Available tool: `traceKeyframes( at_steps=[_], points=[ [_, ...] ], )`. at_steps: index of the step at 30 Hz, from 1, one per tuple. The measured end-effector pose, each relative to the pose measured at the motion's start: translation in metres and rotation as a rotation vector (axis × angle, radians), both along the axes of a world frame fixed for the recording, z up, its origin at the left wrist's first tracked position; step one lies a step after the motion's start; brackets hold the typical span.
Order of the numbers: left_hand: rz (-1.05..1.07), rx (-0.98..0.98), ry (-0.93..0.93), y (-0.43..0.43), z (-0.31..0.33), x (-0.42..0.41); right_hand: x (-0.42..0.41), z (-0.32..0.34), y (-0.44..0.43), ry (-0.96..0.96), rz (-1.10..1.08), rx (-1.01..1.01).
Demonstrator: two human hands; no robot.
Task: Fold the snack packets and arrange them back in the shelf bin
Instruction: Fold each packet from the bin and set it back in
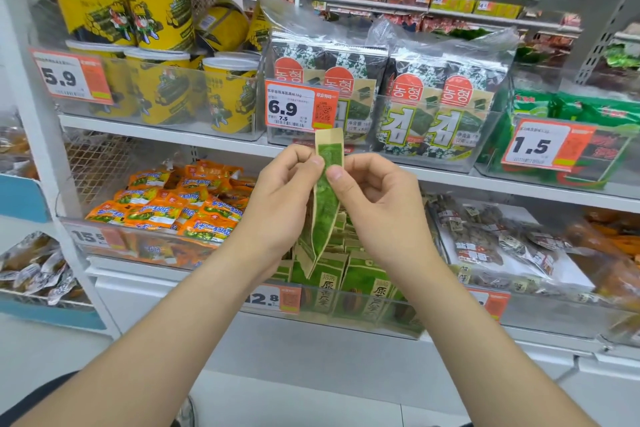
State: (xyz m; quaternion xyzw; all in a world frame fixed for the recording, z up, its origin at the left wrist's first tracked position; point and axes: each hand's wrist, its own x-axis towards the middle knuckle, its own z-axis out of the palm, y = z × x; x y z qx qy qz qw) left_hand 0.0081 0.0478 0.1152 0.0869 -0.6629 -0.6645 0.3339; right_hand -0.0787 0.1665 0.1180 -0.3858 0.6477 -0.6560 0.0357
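Note:
A narrow green and tan snack packet (pixel 325 208) hangs upright in front of the shelves, folded lengthwise into a long strip. My left hand (pixel 287 191) pinches its upper left edge between thumb and fingers. My right hand (pixel 377 198) pinches the upper right edge, thumb on the front. Below and behind the packet, a clear shelf bin (pixel 381 319) holds several matching green packets (pixel 360 281) standing in rows. The bin's middle is partly hidden by my hands and forearms.
Orange packets (pixel 173 208) fill the bin to the left, clear bagged snacks (pixel 498 246) the one to the right. The shelf above carries seaweed packs (pixel 426 104), yellow cups (pixel 162 87) and price tags (pixel 298 109). White shelf base and floor lie below.

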Motion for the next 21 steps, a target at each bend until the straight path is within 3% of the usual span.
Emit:
traceKeyframes(
  at_steps=[7,10,16,21],
  points=[
    [-0.015,0.273,0.043,-0.003,0.007,0.004,0.004,0.005,0.011,-0.058,0.233,0.197],
    [-0.012,0.386,0.059,-0.007,0.011,0.006,0.005,0.003,0.012,-0.150,0.245,0.182],
    [-0.175,0.204,-0.011,-0.015,0.012,0.012,0.000,0.002,0.011,-0.147,0.151,0.000],
    [-0.216,0.093,-0.059,-0.022,0.005,0.014,-0.002,0.002,0.013,-0.195,0.130,0.030]
  ],
)
